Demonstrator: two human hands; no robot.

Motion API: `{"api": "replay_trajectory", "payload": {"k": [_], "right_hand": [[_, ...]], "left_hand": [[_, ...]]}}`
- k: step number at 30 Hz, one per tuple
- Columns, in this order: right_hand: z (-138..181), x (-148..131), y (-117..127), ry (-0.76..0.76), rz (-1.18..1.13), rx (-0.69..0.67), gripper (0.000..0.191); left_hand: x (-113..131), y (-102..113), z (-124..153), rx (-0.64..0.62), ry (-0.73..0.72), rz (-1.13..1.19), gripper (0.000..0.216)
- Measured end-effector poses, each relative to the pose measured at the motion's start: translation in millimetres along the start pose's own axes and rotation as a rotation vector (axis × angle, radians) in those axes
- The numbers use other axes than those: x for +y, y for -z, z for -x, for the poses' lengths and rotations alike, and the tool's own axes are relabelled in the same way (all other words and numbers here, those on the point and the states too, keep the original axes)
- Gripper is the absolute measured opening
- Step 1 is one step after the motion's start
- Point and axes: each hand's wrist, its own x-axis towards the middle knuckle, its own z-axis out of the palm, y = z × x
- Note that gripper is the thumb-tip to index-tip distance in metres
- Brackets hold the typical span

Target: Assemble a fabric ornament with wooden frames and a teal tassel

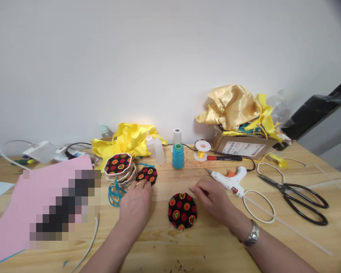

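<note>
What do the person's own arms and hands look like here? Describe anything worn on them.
Both forearms are bare, with no sleeves in view. The left hand has a gold-coloured ring on one finger. The right hand has no ring that shows; a silver metal watch band circles that wrist.

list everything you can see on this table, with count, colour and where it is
fabric-covered disc: 1, black with red and yellow dots, table centre between the hands
small disc: 1, same print, at the left hand's fingers
stack of discs: 1 pile, same print, left of centre
thread cone: 1, teal, centre back
spool: 1, white with yellow thread, right of the cone
glue gun: 1, white, right of centre
scissors: 1, black, right
yellow satin: 1 heap, back centre-left
cardboard box: 1, brown, gold fabric on top, back right
pink sheet: 1, left
left hand: touching the small disc
right hand: on the table by the glue gun, holds nothing visible
</note>
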Motion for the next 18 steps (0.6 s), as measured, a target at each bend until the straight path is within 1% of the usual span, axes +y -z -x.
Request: {"api": "replay_trajectory", "payload": {"k": [5,6,7,8,9,10,11,12,13,14,16,18], "right_hand": [[1.4,2.6,0.5,0.027,0.011,-0.002,0.040],[1.9,2.5,0.4,0.036,0.011,-0.004,0.039],[2.4,1.9,0.6,0.044,0.011,-0.003,0.039],[2.8,0.8,0.9,0.051,0.006,0.001,0.039],[2.9,-0.8,1.4,0.053,-0.006,0.012,0.038],[2.8,-2.9,2.1,0.043,-0.031,0.030,0.035],[2.4,-5.2,2.9,0.016,-0.072,0.053,0.029],[1.7,-7.6,3.7,-0.027,-0.130,0.071,0.024],[0.7,-9.9,4.4,-0.078,-0.203,0.070,0.024],[-0.4,-11.9,4.9,-0.131,-0.288,0.045,0.028],[-2.9,-14.4,4.8,-0.228,-0.451,-0.047,0.033],[-5.1,-15.1,3.8,-0.296,-0.563,-0.116,0.031]], "left_hand": [[-5.0,-5.9,-2.2,0.072,0.022,0.047,0.029],[-5.1,-5.1,-2.4,0.101,0.028,0.068,0.028],[-4.5,-3.9,-2.4,0.137,0.032,0.135,0.027],[-3.1,-2.4,-1.9,0.169,0.044,0.267,0.025],[-0.7,-0.7,-1.0,0.186,0.063,0.463,0.023],[2.5,1.0,0.4,0.171,0.100,0.731,0.020],[6.4,2.4,2.1,0.116,0.146,1.024,0.018],[10.7,3.6,3.9,0.029,0.194,1.304,0.017],[15.1,4.4,5.8,-0.073,0.235,1.537,0.017],[19.3,5.0,7.6,-0.164,0.267,1.710,0.017],[25.9,5.2,10.3,-0.298,0.309,1.912,0.016],[29.5,4.7,11.9,-0.376,0.340,1.981,0.016]]}}
